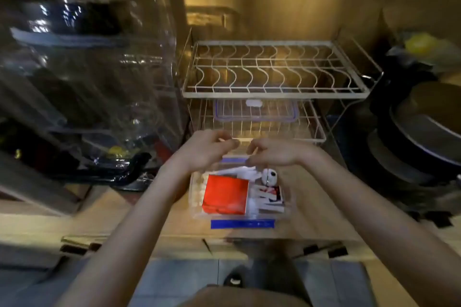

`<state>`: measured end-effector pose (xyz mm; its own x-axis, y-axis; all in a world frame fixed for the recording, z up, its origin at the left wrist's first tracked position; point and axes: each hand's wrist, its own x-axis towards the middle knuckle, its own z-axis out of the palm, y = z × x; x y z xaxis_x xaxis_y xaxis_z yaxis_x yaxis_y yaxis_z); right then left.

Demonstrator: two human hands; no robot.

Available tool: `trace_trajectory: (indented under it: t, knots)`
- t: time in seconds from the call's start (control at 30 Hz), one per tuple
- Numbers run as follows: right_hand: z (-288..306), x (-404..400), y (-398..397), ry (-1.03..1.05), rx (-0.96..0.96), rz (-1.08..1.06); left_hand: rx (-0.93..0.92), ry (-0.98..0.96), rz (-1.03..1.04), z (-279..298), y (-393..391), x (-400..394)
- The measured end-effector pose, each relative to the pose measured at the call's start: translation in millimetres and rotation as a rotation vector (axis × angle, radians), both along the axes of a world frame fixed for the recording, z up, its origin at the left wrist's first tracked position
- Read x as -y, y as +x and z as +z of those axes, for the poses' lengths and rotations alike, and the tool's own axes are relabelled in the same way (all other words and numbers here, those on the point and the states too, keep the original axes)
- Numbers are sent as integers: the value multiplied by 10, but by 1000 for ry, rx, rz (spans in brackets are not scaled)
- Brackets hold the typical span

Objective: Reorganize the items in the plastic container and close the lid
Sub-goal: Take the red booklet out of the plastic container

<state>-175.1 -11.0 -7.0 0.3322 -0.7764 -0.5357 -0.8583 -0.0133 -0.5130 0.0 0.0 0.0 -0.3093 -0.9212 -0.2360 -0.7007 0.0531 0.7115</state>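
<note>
Clear plastic container (287, 203) sits open on the wooden counter (321, 209), right below and just nearer the camera than both hands. Inside: red box (225, 194) on left, white plastic bits (243, 172) and a small white round item (269, 176) at the far end, printed packets (270, 198) on right. Blue latch (242, 224) on near rim. Left hand (204, 149) and right hand (274, 153) hover over the container's far edge, close together, palms down, fingers loosely curled; blur, cannot tell whether either holds anything. Both forearms reach forward from the lower corners. Clear lid (257, 113) with blue trim lies on the lower shelf of the wire rack (272, 93) behind, apart from the hands.
</note>
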Motion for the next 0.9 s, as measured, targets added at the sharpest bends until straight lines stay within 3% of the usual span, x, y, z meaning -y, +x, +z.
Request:
trace_trajectory:
  t: [0.2, 0.33, 0.5, 0.63, 0.8, 0.9]
  knots:
    - [-781, -275, 58, 83, 188, -300, -54, 1, 158, -803, 40, -440]
    - [-1179, -329, 126, 121, 297, -462, 16, -57, 170, -1230, 13, -694]
    - [-1420, -338, 215, 142, 406, -543, 139, -70, 57, -1541, -102, -883]
    - [-1692, -365, 238, 95, 434, -531, 124, -98, 53, -1645, -150, -924]
    - [-1582, -435, 244, 21, 358, -563, 163, -107, 50, -1687, -164, -870]
    - [-1574, -395, 225, 74, 448, -630, 151, -65, 29, -1728, -159, -852]
